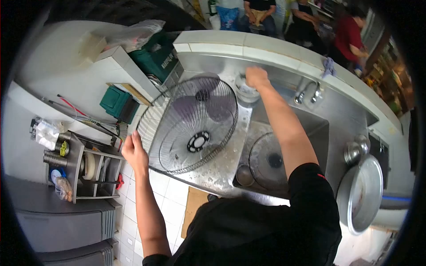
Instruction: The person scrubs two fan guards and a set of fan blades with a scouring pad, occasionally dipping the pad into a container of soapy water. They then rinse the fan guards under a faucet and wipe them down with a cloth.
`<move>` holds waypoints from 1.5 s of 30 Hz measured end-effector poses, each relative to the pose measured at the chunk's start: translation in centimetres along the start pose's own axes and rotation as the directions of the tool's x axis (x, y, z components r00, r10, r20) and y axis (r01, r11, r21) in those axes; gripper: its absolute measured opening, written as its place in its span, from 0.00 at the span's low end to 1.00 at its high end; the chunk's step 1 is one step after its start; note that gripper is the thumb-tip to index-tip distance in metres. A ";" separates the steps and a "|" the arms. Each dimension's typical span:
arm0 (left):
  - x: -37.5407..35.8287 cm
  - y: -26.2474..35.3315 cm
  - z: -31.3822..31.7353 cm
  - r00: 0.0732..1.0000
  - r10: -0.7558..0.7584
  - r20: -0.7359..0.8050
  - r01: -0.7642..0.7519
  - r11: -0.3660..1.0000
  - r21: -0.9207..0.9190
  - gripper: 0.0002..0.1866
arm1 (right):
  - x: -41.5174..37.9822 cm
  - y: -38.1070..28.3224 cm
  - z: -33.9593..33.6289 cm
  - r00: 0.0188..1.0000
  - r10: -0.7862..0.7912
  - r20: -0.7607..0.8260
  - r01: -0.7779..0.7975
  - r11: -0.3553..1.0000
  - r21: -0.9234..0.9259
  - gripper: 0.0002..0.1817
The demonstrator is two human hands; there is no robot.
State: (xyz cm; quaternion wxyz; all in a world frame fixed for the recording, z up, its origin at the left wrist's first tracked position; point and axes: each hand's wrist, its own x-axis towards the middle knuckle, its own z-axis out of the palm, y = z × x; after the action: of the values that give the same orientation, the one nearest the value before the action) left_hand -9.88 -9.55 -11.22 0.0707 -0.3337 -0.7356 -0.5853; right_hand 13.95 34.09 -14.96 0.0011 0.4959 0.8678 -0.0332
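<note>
My left hand (135, 152) is closed on the left edge of a black wire fan grille (198, 142), which is held tilted above the steel counter (213, 170). Through its wires, purple fan blades (217, 108) show lying on the counter. At the back of the counter, my right hand (257, 77) is closed in a fist over a clear container (246, 94) with cloudy contents. What those fingers hold, if anything, is hidden. Below my right forearm, a second round wire grille (262, 153) lies in the sink beside a small metal bowl (244, 175).
A tap (306, 94) stands behind the sink, with a purple cloth (329, 67) on the tiled ledge (266, 49). A large metal basin (366, 195) leans at the right. Green bins (119, 104) and a shelf unit (95, 175) are at the left. Several people are beyond the ledge.
</note>
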 end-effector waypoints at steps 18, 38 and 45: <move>4.8 10.1 8.3 0.983 0.148 0.106 -0.181 0.774 0.607 0.25 | -11.2 -5.1 -6.3 0.957 -0.059 -0.284 0.288 0.294 0.911 0.27; 7.8 7.2 8.9 0.974 0.152 0.166 -0.222 0.767 0.602 0.22 | -20.3 -14.8 5.0 0.604 -0.222 -0.765 0.716 0.573 0.399 0.32; 7.3 8.5 8.6 0.960 0.192 0.204 -0.276 0.774 0.570 0.22 | -21.2 -15.4 4.5 0.612 -0.198 -0.766 0.681 0.624 0.382 0.25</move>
State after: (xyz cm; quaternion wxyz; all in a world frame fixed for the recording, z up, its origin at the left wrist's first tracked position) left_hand -8.17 2.05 -3.30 0.1942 -0.4222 -0.8371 -0.2887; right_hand 11.36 7.80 -17.82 -0.4834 0.1934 0.8404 -0.1507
